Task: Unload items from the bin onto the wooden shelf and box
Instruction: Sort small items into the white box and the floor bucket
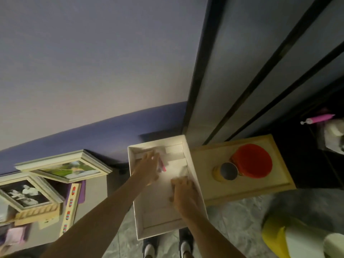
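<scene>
An open white box stands on the floor in front of me, with white packets and paper inside. My left hand reaches into its far half, blurred, with fingers over a pink-and-white packet that shows at the thumb side. Nearer to me, my right hand lies inside the box with fingers curled on a flat white sheet. Right of the box is the low wooden shelf. The yellow bin sits at the lower right with white items in it.
On the wooden shelf stand a red-lidded container and a yellow can. Framed pictures lie on a grey surface at left. A dark-framed cabinet rises behind the shelf. My shoes touch the box's near edge.
</scene>
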Motion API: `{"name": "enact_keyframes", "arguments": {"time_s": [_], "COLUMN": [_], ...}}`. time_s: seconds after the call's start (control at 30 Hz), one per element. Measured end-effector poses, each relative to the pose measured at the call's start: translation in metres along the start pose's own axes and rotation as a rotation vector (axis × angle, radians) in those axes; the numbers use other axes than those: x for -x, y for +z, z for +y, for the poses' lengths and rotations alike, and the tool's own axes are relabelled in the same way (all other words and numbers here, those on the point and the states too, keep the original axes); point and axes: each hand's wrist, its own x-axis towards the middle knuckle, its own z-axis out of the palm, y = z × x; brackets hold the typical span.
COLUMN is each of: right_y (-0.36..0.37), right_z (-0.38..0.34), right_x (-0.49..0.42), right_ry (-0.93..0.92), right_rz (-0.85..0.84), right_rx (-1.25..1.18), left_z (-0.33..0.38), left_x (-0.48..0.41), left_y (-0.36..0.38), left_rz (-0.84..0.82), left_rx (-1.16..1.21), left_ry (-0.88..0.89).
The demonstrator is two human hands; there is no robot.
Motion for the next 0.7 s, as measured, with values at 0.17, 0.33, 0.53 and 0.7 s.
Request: {"name": "enact_keyframes", "arguments": {"time_s": [0.17, 0.33, 0.53, 0.7], "right_y": [0.016, 0.025, 0.022, -0.017], "right_z": [-0.009, -0.021, -0.015, -0.013], "right_x": [-0.009, -0.010, 0.003, 0.017], "right_ry": [0.036, 0.088, -0.004, -0.153], "right_rz": [0.029, 0.041, 0.161, 0.292], "right_rx": [0.029, 0.006, -0.045, -0.134], "left_z": [-0.002, -0.003, -0.001, -0.004], "left_x": [-0.002, -0.001, 0.016, 0.038], "left_y": [0.001, 0.003, -0.015, -0.059], "left_rz": [0.063, 0.094, 0.157, 0.207], "left_rx": [-0.054, -0.012, 0.190, 0.326], "left_ry": [-0.005, 0.005, 0.038, 0.038]}}
